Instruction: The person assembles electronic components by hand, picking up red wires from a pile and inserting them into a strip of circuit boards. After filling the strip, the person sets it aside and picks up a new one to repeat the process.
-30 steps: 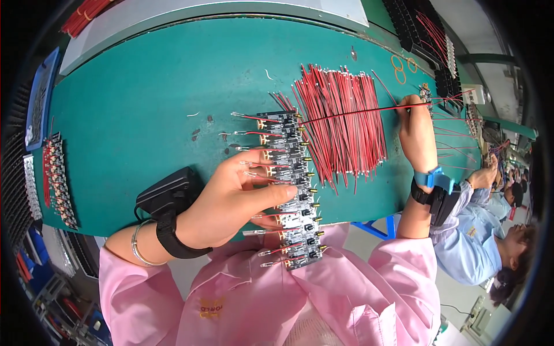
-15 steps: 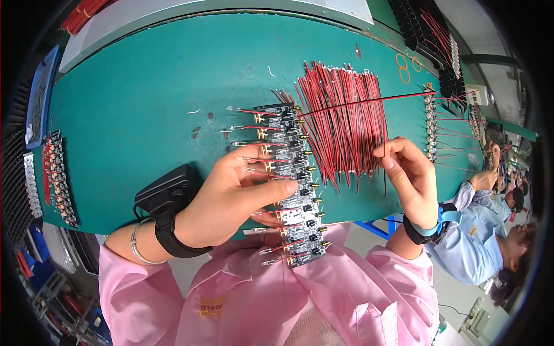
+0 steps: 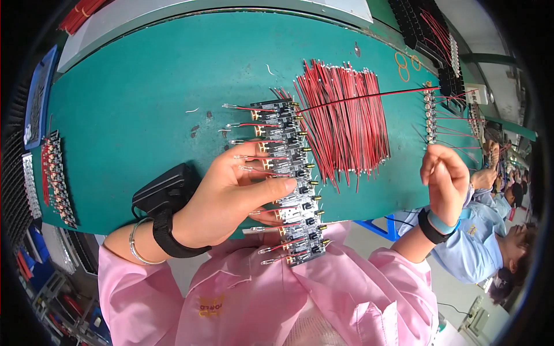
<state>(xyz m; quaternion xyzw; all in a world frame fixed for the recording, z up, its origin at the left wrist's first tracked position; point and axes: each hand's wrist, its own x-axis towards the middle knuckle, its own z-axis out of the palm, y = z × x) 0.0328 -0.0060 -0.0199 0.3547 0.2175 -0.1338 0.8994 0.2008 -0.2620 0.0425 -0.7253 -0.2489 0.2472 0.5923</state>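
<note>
My left hand (image 3: 228,193) is closed around a long strip of small circuit boards (image 3: 297,199), thumb on top and fingers underneath. Little clear LEDs on red leads (image 3: 251,125) stick out along the strip's left side, brass-coloured pins along its right. From the strip's upper end a red and black wire (image 3: 369,100) stretches right across a flat pile of similar wires (image 3: 346,127). My right hand (image 3: 447,179) is raised right of the pile, fingers curled against the thumb; whatever lies between them, if anything, is hidden.
Another wired board strip (image 3: 430,115) lies at the right of the green table (image 3: 156,104), and one more (image 3: 57,179) at the far left. Rubber bands (image 3: 402,68) sit at the back right. A black box (image 3: 168,189) is by my left wrist. A co-worker in blue (image 3: 470,242) sits at right.
My right hand has moved right, from the pile's lower right edge to beyond it, fingers still curled. My left hand and the strip have barely shifted.
</note>
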